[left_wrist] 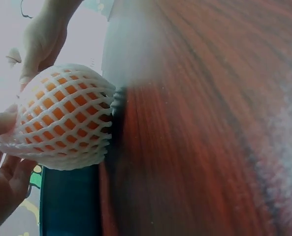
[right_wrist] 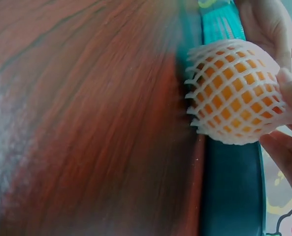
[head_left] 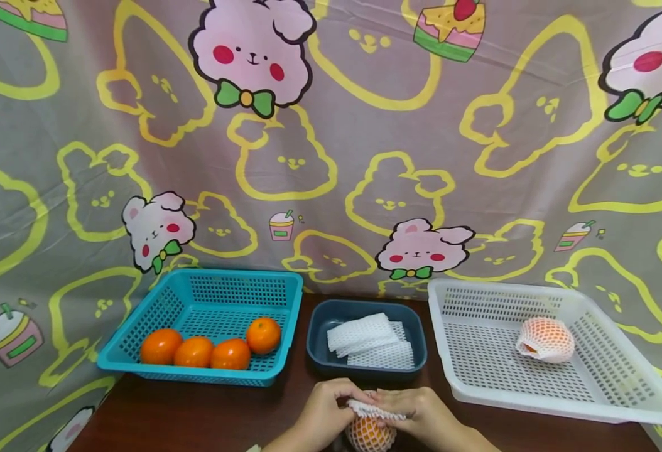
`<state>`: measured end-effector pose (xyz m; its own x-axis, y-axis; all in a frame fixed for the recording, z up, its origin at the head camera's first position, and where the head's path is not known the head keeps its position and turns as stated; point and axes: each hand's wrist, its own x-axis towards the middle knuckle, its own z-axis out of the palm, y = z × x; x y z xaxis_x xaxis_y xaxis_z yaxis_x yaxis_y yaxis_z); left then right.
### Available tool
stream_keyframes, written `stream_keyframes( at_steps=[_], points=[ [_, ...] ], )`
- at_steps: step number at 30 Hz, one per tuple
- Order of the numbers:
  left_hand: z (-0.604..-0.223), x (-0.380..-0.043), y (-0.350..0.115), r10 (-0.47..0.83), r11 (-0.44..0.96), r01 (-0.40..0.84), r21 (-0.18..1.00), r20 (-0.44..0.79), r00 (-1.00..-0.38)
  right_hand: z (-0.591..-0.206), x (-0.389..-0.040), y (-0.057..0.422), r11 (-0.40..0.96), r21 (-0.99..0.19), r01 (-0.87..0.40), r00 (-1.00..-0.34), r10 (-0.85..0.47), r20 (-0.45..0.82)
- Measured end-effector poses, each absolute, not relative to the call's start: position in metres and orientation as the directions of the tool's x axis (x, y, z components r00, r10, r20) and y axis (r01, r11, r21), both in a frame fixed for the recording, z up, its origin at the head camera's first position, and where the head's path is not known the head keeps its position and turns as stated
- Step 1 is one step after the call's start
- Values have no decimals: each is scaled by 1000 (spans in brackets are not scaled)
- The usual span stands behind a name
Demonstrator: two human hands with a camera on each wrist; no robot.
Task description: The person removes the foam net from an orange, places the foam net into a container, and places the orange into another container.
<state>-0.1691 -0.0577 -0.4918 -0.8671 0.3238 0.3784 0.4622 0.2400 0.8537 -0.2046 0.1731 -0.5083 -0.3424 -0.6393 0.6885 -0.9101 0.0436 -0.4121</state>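
An orange in a white foam net sleeve (head_left: 369,434) stands on the table at the front middle. My left hand (head_left: 325,409) pinches the sleeve's gathered top from the left. From the right, my right hand (head_left: 423,411) pinches the same upper edge, its fingers close to the left hand's. In the left wrist view, the netting (left_wrist: 67,118) surrounds the fruit, and its loose end is bunched between the fingers. The right wrist view shows the netted orange (right_wrist: 234,93) with the right thumb and fingers at its top. Part of the sleeve's top is hidden behind the fingers.
Behind the hands stands a dark blue tray (head_left: 320,367) with white foam sleeves (head_left: 365,339). On the left, a teal basket (head_left: 195,376) holds several bare oranges (head_left: 232,355). A white basket (head_left: 455,376) on the right contains one netted orange (head_left: 551,340). A patterned curtain (head_left: 331,138) hangs behind.
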Motion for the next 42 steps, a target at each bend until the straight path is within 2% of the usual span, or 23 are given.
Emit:
stream_keyframes(
  at_steps=[2, 4, 8, 11, 15, 18, 27, 36, 42],
  points=[
    [-493, -169, -58, 340, 199, 450, 871, 369, -865, -507, -204, 172, 46, -358, -933, -306, -628, 715],
    [-493, -169, -59, 371, 185, 435, 882, 347, -861, -505, -204, 172, 48, -348, -936, -301, -621, 724],
    [-492, -171, -63, 439, 277, 421, 864, 276, -855, -503, -206, 174, 67, -306, -950, -280, -619, 733],
    [-491, -173, -65, 446, 331, 382, 863, 214, -869, -505, -206, 177, 125, -338, -933, -335, -645, 687],
    [-494, -173, -68, 401, 248, 258, 934, 143, -905, -509, -202, 181, 169, -465, -869, -433, -714, 550],
    [-496, -172, -68, 362, 191, 223, 956, 142, -921, -514, -201, 183, 153, -508, -848, -444, -728, 522],
    [-491, -172, -66, 299, 309, 360, 880, 269, -915, -518, -206, 181, 96, -369, -924, -338, -655, 676],
    [-492, -171, -61, 277, 341, 480, 808, 402, -873, -509, -204, 175, 101, -321, -942, -316, -592, 741],
    [-492, -170, -59, 293, 290, 444, 848, 363, -885, -504, -203, 171, 134, -228, -964, -264, -555, 789]
  ],
)
